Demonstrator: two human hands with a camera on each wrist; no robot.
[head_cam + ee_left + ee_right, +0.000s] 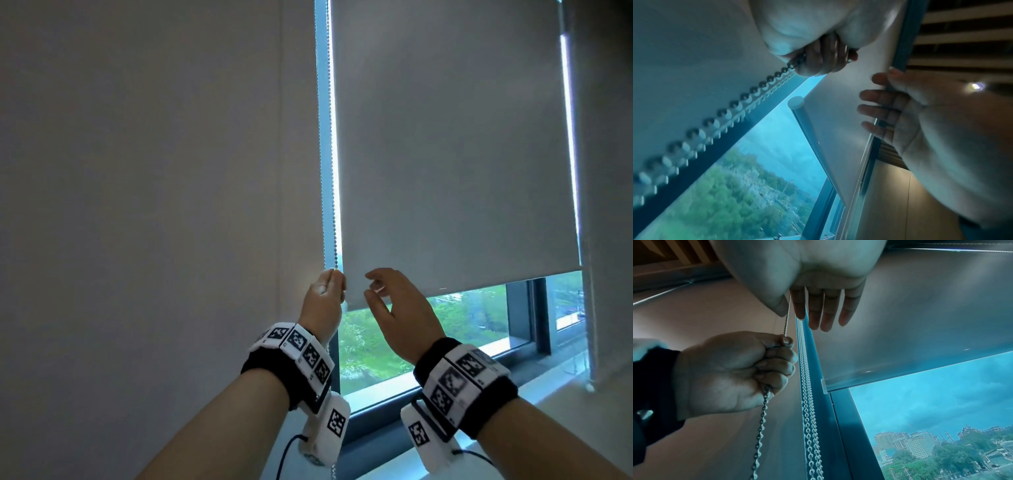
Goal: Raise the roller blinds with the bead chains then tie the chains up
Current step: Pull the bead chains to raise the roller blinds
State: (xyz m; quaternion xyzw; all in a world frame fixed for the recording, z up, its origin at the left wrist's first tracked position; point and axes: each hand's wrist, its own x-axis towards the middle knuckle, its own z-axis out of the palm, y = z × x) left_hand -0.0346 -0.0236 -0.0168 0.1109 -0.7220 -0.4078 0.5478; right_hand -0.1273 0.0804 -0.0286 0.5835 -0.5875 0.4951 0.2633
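The grey roller blind (455,154) hangs partly raised, its bottom bar (479,282) above a strip of bare window glass. A metal bead chain (330,154) runs down the blind's left edge. My left hand (329,286) grips it in a fist just left of the blind's lower corner; the wrist views show the fist (735,369) with the chain (760,426) hanging below it, and the curled fingers (824,60) round the beads (735,104). My right hand (371,286) is raised beside the corner, fingers (824,308) straight, holding nothing.
Two white bead strands (807,402) hang along the blue window frame (830,418). Another lowered blind (609,171) hangs at the right. A pale flat surface (137,171) fills the left. The window sill (548,380) runs below the glass.
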